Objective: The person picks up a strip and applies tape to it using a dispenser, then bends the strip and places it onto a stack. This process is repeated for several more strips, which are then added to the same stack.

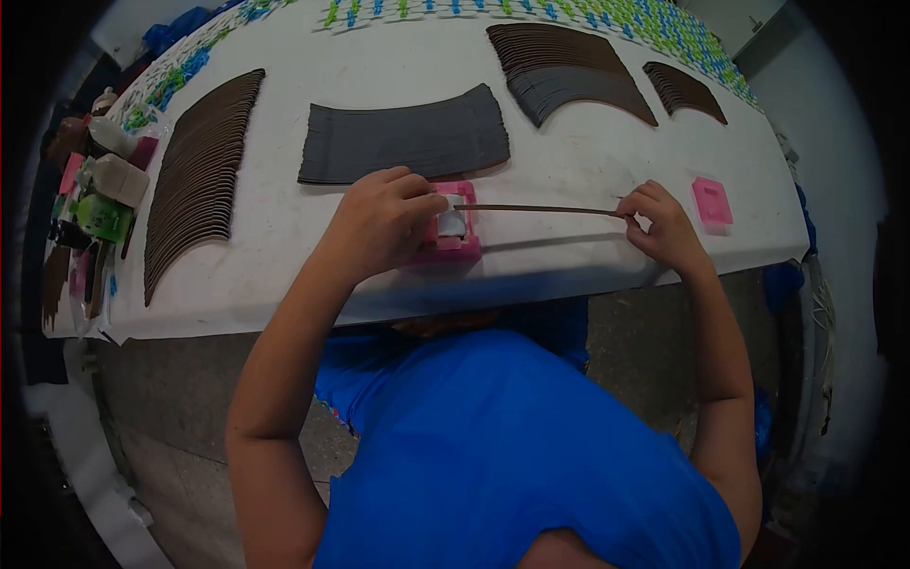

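A thin brown strip [540, 209] stretches nearly level between my two hands, above the table's front part. Its right end is pinched in the closed fingers of my right hand [664, 229]. My left hand [379, 226] is closed at the strip's other end, over a pink block [464, 249] with a pale grey-white insert [452, 224]. Something small and white shows at the left fingertips; whether they grip it or the strip's end is hidden. Just behind the left hand lies a dark sheet-like row of strips [403, 137].
Curved stacks of brown strips lie at the left [204, 171], back right [569, 71] and far right [684, 92]. A second pink block [711, 202] sits right of my right hand. Bottles [118, 178] crowd the left edge. Green and blue pieces [607, 14] line the back of the white table [569, 266].
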The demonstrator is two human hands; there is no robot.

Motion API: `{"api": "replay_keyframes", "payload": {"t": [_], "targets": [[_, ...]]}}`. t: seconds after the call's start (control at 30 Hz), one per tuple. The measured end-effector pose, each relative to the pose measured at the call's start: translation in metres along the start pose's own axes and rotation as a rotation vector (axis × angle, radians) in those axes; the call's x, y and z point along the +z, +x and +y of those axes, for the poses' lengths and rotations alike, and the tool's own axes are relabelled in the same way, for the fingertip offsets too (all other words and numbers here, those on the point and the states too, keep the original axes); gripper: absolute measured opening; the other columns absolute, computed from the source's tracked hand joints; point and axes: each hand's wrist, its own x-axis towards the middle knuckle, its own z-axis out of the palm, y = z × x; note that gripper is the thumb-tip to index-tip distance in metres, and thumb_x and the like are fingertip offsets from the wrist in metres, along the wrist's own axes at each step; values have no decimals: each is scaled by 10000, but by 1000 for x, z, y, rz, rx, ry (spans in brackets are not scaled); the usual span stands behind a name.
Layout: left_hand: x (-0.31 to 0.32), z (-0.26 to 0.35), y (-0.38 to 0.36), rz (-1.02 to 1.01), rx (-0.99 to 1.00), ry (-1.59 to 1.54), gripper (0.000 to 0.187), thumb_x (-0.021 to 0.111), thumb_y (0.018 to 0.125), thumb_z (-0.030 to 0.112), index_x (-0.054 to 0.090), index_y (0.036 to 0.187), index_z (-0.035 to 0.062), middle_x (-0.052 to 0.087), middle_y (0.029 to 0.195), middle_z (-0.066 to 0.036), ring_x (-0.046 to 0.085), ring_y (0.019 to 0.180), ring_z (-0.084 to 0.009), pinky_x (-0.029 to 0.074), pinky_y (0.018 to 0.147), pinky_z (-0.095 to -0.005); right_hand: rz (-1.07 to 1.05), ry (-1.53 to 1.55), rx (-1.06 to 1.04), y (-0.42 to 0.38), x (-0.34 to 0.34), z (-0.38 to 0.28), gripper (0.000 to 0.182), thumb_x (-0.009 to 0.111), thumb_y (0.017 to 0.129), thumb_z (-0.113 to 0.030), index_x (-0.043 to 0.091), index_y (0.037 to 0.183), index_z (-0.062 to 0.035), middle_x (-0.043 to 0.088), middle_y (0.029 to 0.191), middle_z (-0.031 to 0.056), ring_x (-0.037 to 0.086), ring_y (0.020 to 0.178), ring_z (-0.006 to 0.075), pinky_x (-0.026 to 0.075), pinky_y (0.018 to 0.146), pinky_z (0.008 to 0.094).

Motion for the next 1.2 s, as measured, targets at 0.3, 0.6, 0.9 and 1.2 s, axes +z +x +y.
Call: {"api": "replay_keyframes", "payload": {"t": [0.3, 0.6, 0.9, 1.2], "targets": [[6, 6, 12, -5, 12, -4, 223, 749, 702, -17, 742, 894, 97, 738, 876, -55, 663, 836, -236, 579, 752, -367, 81, -78, -37, 1, -31, -5, 175, 672, 750, 69, 658, 887, -39, 625, 851, 93, 593, 847, 269, 517, 739, 381], [21, 18, 34, 41, -10, -86, 167, 729, 769, 20, 720, 914, 102, 728, 807, -41, 644, 791, -234, 543, 685, -372, 268, -355, -177, 30, -118, -31, 183, 659, 769, 86, 667, 910, -31, 632, 880, 75, 616, 904, 242, 527, 759, 362], [3, 28, 47, 97, -245, -502, 245, 756, 831, 8, 670, 1050, 78, 733, 843, -62, 676, 843, -195, 548, 712, -336, 180, -282, -131, 50, -170, -31, 192, 607, 813, 68, 659, 973, -24, 637, 942, 68, 613, 883, 179, 515, 779, 327], [-42, -7, 7, -85, -470, -1715, 164, 699, 903, -12, 651, 1041, 63, 669, 950, -11, 633, 861, -95, 506, 768, -258, -189, 705, 313, 33, -107, -3, 170, 593, 819, 20, 650, 956, -63, 633, 941, 2, 595, 889, 96, 492, 828, 277]]}}
